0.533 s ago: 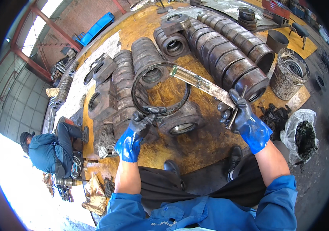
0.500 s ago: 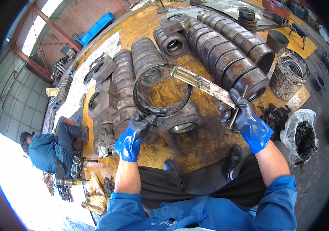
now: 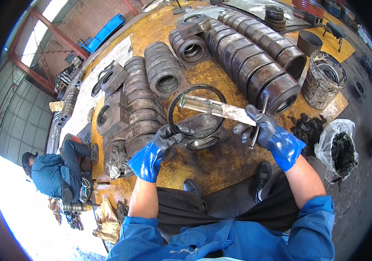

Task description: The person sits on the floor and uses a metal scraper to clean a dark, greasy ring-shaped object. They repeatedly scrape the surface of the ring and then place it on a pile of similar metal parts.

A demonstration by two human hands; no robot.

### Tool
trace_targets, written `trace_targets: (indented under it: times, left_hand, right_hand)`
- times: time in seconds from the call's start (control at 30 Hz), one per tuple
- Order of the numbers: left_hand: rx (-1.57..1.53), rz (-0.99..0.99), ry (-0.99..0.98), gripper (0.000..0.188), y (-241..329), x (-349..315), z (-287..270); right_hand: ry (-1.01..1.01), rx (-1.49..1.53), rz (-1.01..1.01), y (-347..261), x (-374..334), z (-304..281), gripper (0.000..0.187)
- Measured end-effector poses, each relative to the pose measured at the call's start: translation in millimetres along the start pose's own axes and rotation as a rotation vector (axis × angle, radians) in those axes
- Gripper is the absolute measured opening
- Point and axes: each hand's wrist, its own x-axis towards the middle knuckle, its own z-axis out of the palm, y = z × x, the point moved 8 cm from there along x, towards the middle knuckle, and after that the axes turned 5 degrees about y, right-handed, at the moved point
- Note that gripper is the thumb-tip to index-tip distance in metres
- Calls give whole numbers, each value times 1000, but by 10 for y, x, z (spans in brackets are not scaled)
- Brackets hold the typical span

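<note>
My left hand (image 3: 164, 141), in a black-and-blue rubber glove, is closed on the lower left rim of a thin black ring (image 3: 170, 109) raised in front of me. A long, pale, flat strip (image 3: 212, 107) reaches from my right hand (image 3: 263, 127) across the ring's opening; its far end looks shiny or see-through. Fingers of that gloved hand are wrapped round the strip's near end. The same hand also has a slim metal rod (image 3: 254, 137) with a wider lower end, standing crosswise to the strip. Whether strip and ring touch, I cannot tell.
Rows of heavy dark metal rings (image 3: 255, 65) lie on the yellow-brown floor ahead. To the right are a grimy bucket (image 3: 321, 89), dark rags (image 3: 305, 130) and a plastic bag (image 3: 321, 150) of dark waste. A person in blue (image 3: 49, 172) crouches at left.
The black ring has shifted right and slightly down. The strip's far end has moved down and left, from the ring's upper right rim to across its opening.
</note>
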Motion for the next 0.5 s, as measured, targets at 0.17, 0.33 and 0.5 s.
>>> trace_targets:
  times: [0.17,0.33,0.5]
  left_hand:
    - [-107,72,89,24,-324,157,-215]
    - [-619,-103,167,22,-527,249,-403]
    - [-600,-91,208,22,-464,182,-355]
  right_hand:
    - [-30,-16,-77,37,-3,151,61]
    - [223,99,-139,-29,18,-159,53]
    - [354,121,-172,22,61,-283,55]
